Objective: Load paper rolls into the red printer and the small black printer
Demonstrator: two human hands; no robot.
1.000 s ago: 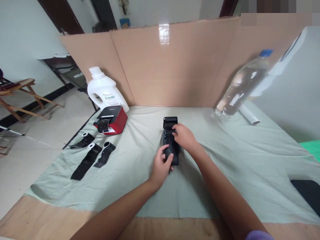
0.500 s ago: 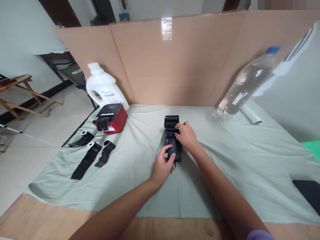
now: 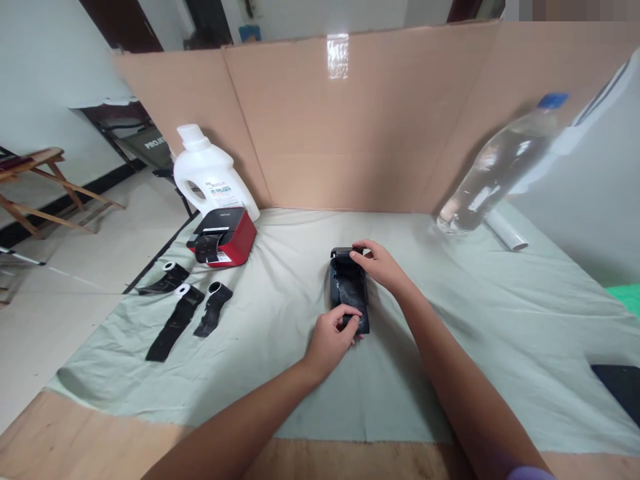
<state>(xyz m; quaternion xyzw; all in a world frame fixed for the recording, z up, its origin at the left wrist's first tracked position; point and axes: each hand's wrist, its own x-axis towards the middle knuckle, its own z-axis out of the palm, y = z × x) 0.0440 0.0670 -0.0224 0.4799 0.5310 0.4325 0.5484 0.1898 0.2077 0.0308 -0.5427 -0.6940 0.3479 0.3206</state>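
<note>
A small black printer (image 3: 334, 287) with a hinged lid (image 3: 343, 253) sits mid-table, its lid partly raised. A black paper strip (image 3: 353, 287) runs from inside it over its front toward me. My left hand (image 3: 333, 337) pinches the near end of that strip between thumb and fingers; some fingertips are underneath. At the lid's right end, my right hand (image 3: 377, 261) grips the edge, fingers on top and thumb on the near side. Whatever lies beneath the lid is mostly hidden.
At left are a red-and-black printer (image 3: 240, 240), a white jug (image 3: 210, 163) and three black paper rolls, one nearest (image 3: 175, 320). A water bottle (image 3: 493, 173) leans at right by a white tube (image 3: 507, 230). Cardboard (image 3: 370, 133) stands behind; a dark phone-like slab (image 3: 617, 387) lies right.
The lid has swung down toward me, with my right hand moved onto its edge. My left hand has shifted slightly nearer and right along with the paper strip's end.
</note>
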